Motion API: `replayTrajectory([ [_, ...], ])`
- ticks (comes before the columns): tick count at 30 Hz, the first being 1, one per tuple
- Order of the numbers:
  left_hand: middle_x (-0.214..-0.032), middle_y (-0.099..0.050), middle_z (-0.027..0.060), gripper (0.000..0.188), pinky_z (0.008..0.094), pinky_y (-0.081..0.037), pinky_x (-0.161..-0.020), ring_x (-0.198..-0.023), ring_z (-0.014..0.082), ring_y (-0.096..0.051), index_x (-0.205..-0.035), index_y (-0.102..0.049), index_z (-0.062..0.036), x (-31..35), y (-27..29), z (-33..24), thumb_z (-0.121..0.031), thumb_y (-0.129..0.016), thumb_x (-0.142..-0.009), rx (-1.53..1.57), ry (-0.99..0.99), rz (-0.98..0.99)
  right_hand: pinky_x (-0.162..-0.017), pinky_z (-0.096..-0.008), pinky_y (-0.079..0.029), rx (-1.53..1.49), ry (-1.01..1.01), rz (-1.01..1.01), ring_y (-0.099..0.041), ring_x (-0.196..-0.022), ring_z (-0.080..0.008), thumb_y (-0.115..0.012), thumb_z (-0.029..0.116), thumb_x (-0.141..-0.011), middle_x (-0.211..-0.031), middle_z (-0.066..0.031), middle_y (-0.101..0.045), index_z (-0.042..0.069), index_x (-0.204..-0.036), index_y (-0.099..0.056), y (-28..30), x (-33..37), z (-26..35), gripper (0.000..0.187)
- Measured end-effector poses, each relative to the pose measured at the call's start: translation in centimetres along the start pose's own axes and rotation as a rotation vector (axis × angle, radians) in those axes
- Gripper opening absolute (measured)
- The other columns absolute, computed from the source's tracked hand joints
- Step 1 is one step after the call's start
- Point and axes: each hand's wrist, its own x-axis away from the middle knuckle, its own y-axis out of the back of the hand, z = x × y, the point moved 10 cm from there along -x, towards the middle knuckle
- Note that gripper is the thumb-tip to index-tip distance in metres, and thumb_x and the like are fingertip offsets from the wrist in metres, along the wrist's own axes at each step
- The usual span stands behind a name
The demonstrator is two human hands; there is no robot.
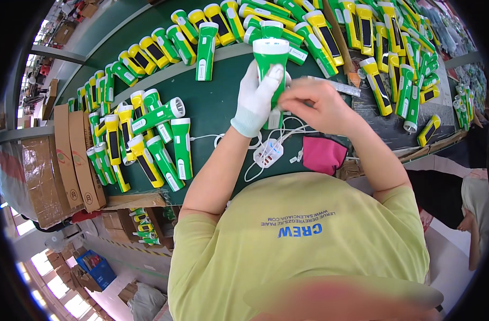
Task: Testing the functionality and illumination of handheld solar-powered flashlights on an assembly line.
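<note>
My left grip point(256, 96), in a white glove, was closed around the body of a green flashlight point(271, 48), its white head upward, above the middle of the bench point(207, 101). My bare right grip point(319, 104) was just beside its lower body, fingers bent and slightly blurred; I could not tell whether they pinched anything. Below the bench's left end, a cardboard box point(161, 220) held more green and yellow flashlights, and farther off on the floor a blue crate point(102, 274) held things too small to make out. Tall brown cartons point(67, 160) stood against the bench's left end, with printed marks on their sides; I could not see inside them. A pink pouch point(323, 155) lay near the bench's front edge, its contents hidden, beside a white charging hub point(268, 153) among looped white cables. Blue lettering point(299, 230) ran upside down across my yellow-green shirt point(303, 257). A cluster of flashlights point(181, 150) stood and lay to my left, and a larger heap point(406, 88) to my right.
</note>
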Motion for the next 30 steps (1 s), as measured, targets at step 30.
replayTrajectory([
  [30, -0.089, -0.057, 0.0028, 0.037, 0.0258, -0.048, -0.061, -0.073, 0.0108, -0.056, -0.117, -0.052, -0.0093, -2.2, 0.8, 3.9, -0.042, -0.047, -0.102, 0.418, 0.341, -0.021, -0.056, -0.039, -0.049, 0.097, 0.083, -0.031, -0.063, -0.068, -0.0265, -0.07, 0.014, -0.083, -0.074, -0.0067, -0.061, 0.005, -0.082, -0.065, -4.9, 6.5, 2.1, 0.01],
])
